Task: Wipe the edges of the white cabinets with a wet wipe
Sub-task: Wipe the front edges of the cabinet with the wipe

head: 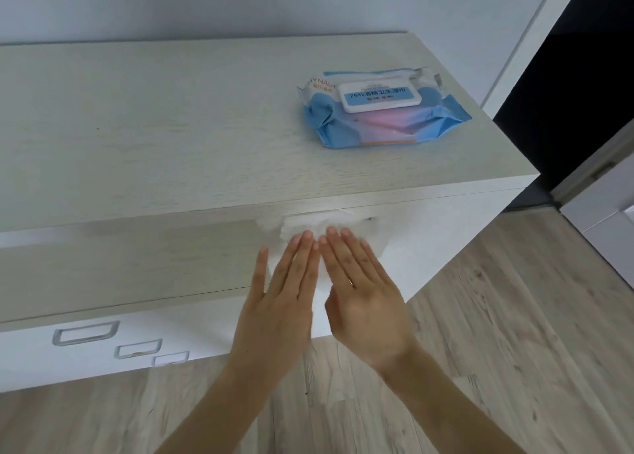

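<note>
Legible text appears on one item only: the blue and pink soft plastic wet-wipe pack (394, 124). It lies flat on the pale wood-grain cabinet top (171, 127), near the right edge and towards the rear right corner.

1. The white rectangular plastic flip lid (379, 97) on the pack's upper face carries a blue label (376, 95). Its white print reads "75%", followed by the Chinese characters "酒精卫生湿巾". A smaller line beneath is too small to read.
2. The white area at the pack's rear left corner bears gold capitals "YNAUT". The start of the word is not visible. Small characters beneath it are illegible.
</note>
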Demonstrator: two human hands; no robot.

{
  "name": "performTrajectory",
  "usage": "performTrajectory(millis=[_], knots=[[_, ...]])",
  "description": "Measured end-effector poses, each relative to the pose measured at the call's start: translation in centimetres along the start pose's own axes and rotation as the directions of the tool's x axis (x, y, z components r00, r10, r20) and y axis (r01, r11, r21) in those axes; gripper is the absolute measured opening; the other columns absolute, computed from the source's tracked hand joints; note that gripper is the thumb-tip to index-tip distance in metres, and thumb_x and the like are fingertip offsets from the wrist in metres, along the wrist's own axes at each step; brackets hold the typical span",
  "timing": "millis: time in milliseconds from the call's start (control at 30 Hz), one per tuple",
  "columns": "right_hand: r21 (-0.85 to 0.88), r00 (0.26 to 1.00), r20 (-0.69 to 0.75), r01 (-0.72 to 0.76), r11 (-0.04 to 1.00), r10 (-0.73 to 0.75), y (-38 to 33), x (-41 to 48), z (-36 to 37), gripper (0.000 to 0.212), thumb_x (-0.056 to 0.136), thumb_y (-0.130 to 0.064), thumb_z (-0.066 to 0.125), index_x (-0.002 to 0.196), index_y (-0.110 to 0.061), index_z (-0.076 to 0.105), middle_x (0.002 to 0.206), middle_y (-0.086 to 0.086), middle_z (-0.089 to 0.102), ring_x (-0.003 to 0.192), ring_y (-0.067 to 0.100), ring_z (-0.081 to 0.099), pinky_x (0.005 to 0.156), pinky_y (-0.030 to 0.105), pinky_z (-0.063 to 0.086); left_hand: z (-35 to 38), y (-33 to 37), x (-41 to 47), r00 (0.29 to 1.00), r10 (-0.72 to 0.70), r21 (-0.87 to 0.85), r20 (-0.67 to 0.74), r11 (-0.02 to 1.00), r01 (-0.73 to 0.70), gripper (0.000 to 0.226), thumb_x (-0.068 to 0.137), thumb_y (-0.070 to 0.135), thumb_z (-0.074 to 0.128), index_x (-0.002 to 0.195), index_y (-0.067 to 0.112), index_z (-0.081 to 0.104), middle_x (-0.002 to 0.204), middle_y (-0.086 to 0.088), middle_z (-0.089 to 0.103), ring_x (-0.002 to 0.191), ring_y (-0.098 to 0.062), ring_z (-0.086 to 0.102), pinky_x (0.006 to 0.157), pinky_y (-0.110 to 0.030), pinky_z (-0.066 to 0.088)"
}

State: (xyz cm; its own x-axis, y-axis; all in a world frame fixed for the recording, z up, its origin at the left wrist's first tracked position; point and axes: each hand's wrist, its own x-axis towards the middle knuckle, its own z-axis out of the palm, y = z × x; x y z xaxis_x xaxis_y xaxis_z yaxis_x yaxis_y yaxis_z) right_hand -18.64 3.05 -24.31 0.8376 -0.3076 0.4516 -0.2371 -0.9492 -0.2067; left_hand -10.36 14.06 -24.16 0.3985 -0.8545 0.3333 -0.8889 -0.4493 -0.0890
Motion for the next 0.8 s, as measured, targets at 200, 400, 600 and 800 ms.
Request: performTrajectory(millis=[200,400,600,800], knots=[[-0.012,0.978,-0.207,-0.009,1.000,0.006,2.3,0.7,-0.8,0.032,0.080,-0.006,0.070,0.111,-0.004,0.065,0.113,0.012,0.066,0.109,0.027,0.060,0.094,0.040,0.048,-0.3,0.0,1.1,0.991,0.008,-0.036,-0.131,0.999,-0.013,0.059,0.074,0.016,0.073,0.128,0.003,0.052,0.132,-0.012,0.053,0.122,-0.028,0.050,0.098,-0.055,0.039],[0.269,0.945,-0.223,-0.175,0.947,0.238,2.2,3.0,-0.8,0.009,0.073,-0.018,0.076,0.080,-0.018,0.071,0.080,-0.005,0.070,0.080,0.017,0.061,0.081,0.029,0.028,-0.7,0.4,3.1,0.908,-0.342,-0.502,-0.242,0.845,0.185,0.023,0.071,0.010,0.077,0.093,0.012,0.070,0.092,0.000,0.070,0.083,-0.026,0.058,0.076,-0.025,0.039],[0.334,0.949,-0.207,-0.159,0.929,0.237,2.6,3.0,-0.9,0.008,0.074,-0.015,0.075,0.080,-0.017,0.070,0.080,-0.005,0.070,0.080,0.013,0.057,0.076,0.026,0.026,-0.7,0.7,4.0,0.845,-0.521,-0.722,-0.118,0.630,0.287,0.011,0.076,0.006,0.073,0.078,0.015,0.068,0.079,0.009,0.063,0.072,-0.016,0.057,0.064,-0.008,0.038],[0.279,0.958,-0.205,-0.139,0.950,0.201,3.5,2.9,-1.5,0.005,0.075,-0.020,0.070,0.079,-0.018,0.072,0.080,-0.006,0.071,0.077,0.017,0.062,0.077,0.031,0.025,-0.7,0.5,4.0,0.855,-0.467,-0.635,-0.224,0.736,0.236,0.007,0.074,0.008,0.075,0.076,0.011,0.069,0.080,0.001,0.066,0.073,-0.020,0.055,0.056,-0.026,0.047]])
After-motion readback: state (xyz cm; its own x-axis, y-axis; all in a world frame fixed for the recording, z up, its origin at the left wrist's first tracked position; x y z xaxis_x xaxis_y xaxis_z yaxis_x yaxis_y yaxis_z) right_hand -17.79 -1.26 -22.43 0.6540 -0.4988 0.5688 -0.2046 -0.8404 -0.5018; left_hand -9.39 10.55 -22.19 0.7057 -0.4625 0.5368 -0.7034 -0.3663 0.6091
